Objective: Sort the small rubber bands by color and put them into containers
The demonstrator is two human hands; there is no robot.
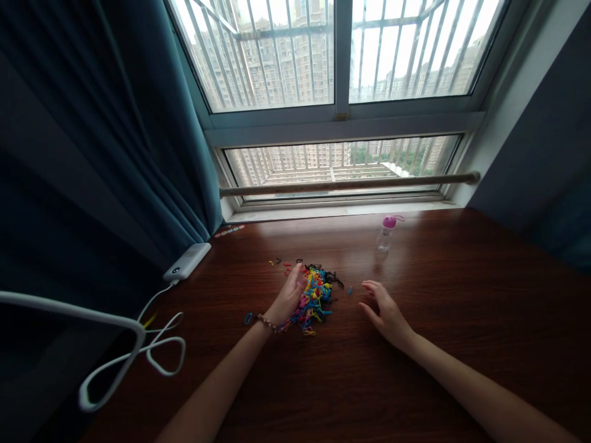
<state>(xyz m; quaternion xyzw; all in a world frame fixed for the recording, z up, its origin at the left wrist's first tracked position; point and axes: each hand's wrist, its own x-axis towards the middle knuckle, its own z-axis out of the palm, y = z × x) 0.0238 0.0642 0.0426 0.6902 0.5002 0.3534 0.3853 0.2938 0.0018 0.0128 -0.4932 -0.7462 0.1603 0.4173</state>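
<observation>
Table: the dark reddish-brown wooden tabletop spreads across the lower frame, glossy where daylight falls near its far edge.
Window: a sliding window fills the upper middle, with bars and tall apartment blocks beyond the glass.
Curtain: a blue curtain hangs in folds at upper left, its hem by the tabletop.
Rail: a round horizontal bar crosses the lower pane, above the sill.
Cord: a white cable loops through the lower left.
Right hand: the right hand, right of centre, has nothing in its grasp, thumb and fingers spread apart, just beside the pile.
Left hand: the left hand, at centre, has its fingers extended close together, palm side against the pile's left flank; I see nothing clamped in it.
Pile: small loops in yellow, blue, pink, red and black lie heaped at centre, between the hands.
Device: a white box, shaped like a power bank, sits left of centre, plugged into the cord.
Bottle: a clear bottle with a pink lid stands right of centre, toward the window.
Bracelet: a beaded bracelet rings the left wrist.
Stray: one blue loop lies alone left of the wrist.
</observation>
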